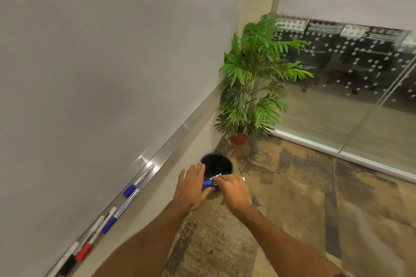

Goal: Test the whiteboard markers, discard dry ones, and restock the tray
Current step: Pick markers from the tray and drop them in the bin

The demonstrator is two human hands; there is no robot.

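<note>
R hand [234, 191] grips marker [207, 184] over bin [226, 161]; L hand [191, 186] fingers straight, touching blue cap.

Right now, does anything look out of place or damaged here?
Nothing stands out. Markers lie along the tray, the bin stands upright, and the left hand and right hand handle a blue-capped marker by it.

Both bare forearms reach forward and the hands meet. The left grip [191, 189] shows straight, closed-up fingers with the thumb spread. The right grip [234, 191] curls its fingertips [218, 180], pinching a marker [208, 184].
</note>
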